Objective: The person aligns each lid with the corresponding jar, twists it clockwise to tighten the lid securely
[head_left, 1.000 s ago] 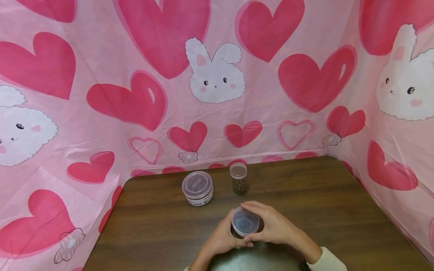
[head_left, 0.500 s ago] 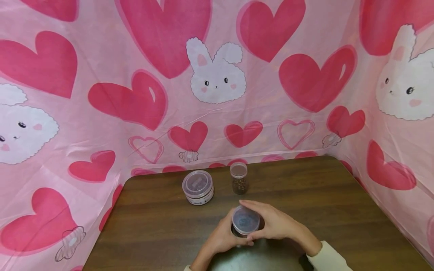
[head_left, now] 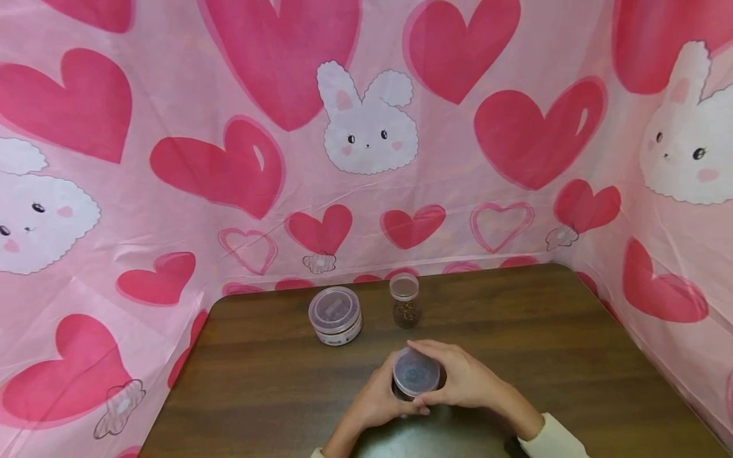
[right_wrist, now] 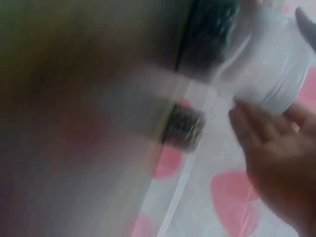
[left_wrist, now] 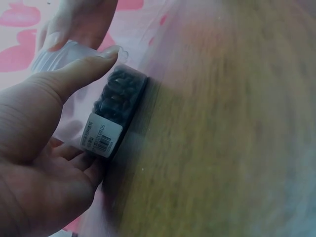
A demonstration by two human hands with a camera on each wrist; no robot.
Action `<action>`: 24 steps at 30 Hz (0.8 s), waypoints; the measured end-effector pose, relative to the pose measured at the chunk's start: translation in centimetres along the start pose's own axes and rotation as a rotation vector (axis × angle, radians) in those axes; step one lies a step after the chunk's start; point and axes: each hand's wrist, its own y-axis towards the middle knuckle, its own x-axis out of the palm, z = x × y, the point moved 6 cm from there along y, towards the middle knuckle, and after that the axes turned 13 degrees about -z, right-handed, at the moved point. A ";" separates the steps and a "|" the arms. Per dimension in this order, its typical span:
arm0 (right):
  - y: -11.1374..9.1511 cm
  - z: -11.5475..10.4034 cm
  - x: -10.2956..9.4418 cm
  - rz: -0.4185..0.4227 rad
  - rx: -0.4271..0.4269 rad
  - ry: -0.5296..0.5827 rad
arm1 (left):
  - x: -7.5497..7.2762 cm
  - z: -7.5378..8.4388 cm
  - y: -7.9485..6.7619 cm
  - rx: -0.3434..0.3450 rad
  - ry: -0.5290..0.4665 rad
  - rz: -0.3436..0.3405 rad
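A clear round jar [left_wrist: 116,96] stands on the table, its lower part filled with small dark pieces. A white barcode label [left_wrist: 102,136] is on its side. My left hand [head_left: 376,397] wraps round the jar's body from the left, with the thumb along the near side. From the right, my right hand [head_left: 465,380] grips the rim of the translucent lid [head_left: 417,371], its thumb in front and fingers behind. In the right wrist view, the right fingers [right_wrist: 247,123] curve along the lid's edge.
Behind the hands stands a small clear jar [head_left: 406,312] with brown bits inside. To its left is a wide, low tub [head_left: 335,317] with a purplish clear lid. The brown wooden table [head_left: 246,381] ends at a pink heart-patterned cloth [head_left: 366,191].
Both hands stay round the jar in nearly the same place. The right thumb and fingers have shifted very slightly at the lid. The head view has drifted a little.
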 end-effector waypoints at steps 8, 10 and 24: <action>-0.7 -1.9 0.7 0.117 0.202 -0.128 | -0.3 -0.1 0.1 -0.003 0.021 0.000; -0.7 -1.9 0.6 0.082 0.195 -0.127 | -0.3 -0.1 0.1 -0.004 0.023 -0.001; 0.4 0.3 -0.5 -0.085 -0.077 -0.020 | 0.1 -0.5 0.2 -0.062 -0.050 -0.022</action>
